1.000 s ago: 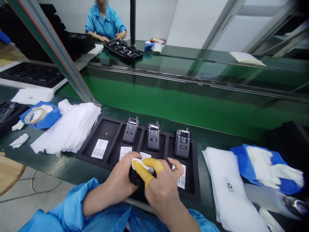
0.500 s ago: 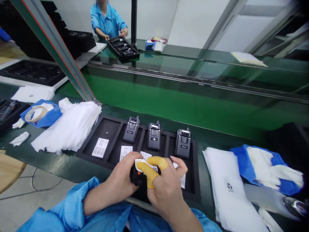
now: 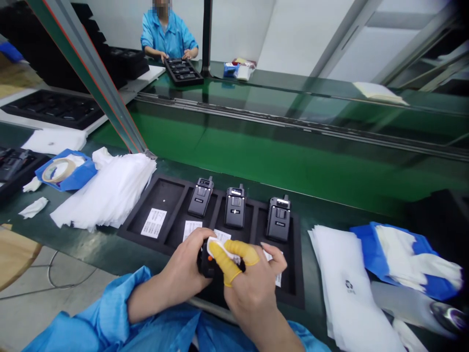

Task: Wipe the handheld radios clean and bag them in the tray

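Observation:
My left hand [image 3: 188, 266] grips a black handheld radio [image 3: 208, 261] with an orange button, close to my body over the front edge of the tray. Yellow finger cots cover two fingers of my right hand [image 3: 252, 281], which pinch a white cloth [image 3: 223, 248] against the radio's surface. Much of the radio is hidden by my fingers and the cloth. Beyond my hands, a black compartment tray [image 3: 141, 233] holds three similar radios, a left one [image 3: 200, 198], a middle one [image 3: 235, 208] and a right one [image 3: 278, 219]. A white label sheet [image 3: 154, 223] lies in the leftmost compartment.
Left of the tray are a stack of white sleeves [image 3: 110, 190] and a blue bin [image 3: 82, 176] with a tape roll [image 3: 58, 170]. More white sleeves [image 3: 344, 278], a blue bin of cloths [image 3: 370, 244] and a bottle [image 3: 406, 303] sit right. Across the bench, a co-worker [image 3: 170, 36] handles another tray [image 3: 183, 73].
My right fingers and the white cloth have shifted slightly on the radio, which stays in my left hand. Across the bench, the co-worker's tray has moved a little left and turned.

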The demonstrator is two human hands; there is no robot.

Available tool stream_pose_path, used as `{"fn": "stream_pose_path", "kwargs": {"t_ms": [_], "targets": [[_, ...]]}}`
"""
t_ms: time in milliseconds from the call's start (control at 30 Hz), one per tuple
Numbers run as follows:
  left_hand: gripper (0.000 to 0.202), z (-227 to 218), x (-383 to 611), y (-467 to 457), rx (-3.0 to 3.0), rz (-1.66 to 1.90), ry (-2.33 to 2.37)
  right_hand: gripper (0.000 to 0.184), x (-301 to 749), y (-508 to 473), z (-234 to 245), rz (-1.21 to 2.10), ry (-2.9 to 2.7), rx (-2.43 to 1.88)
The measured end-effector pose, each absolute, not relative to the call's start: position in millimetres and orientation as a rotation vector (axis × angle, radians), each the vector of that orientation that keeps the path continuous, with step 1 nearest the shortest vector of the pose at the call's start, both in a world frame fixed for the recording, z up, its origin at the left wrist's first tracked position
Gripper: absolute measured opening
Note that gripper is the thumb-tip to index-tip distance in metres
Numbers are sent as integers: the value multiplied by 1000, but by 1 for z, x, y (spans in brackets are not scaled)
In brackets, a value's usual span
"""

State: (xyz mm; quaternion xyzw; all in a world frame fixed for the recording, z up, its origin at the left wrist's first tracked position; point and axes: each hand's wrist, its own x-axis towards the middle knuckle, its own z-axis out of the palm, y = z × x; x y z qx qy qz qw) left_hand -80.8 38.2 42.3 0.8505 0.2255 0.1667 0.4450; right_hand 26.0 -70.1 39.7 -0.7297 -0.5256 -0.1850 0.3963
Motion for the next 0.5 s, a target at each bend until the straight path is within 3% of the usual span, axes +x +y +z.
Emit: {"fn": "stream_pose_path", "kwargs": {"t_ms": [500], "targets": [[49,41,-80,35,2150,428,542,31,11,-79,36,-619,-1243,-1949]]}}
